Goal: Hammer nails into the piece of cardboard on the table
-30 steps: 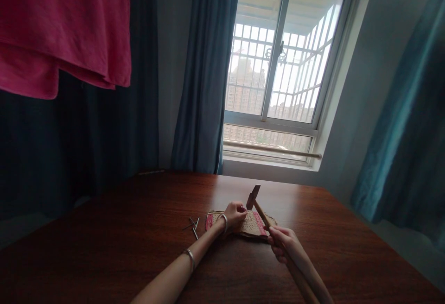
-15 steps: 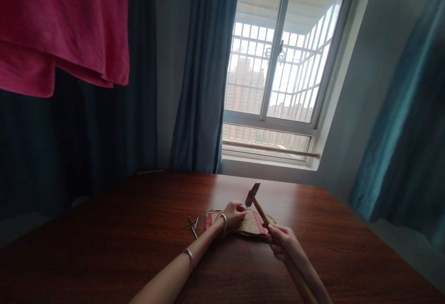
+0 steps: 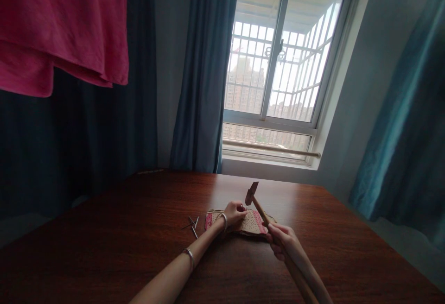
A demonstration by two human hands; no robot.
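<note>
The right hand is gripping the hammer, its handle slanting away leftward and its head raised. The left hand is pinching its fingers narrow over the board.

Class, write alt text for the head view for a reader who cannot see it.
The right hand grips a wooden-handled hammer raised over a dotted board that the left hand rests on. Loose nails lie beside it on a brown table below a window.

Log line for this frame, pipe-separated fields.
left hand: fingertips on dotted cardboard | right hand: grips hammer, head raised above cardboard | loose nails: on table, left of cardboard
</note>
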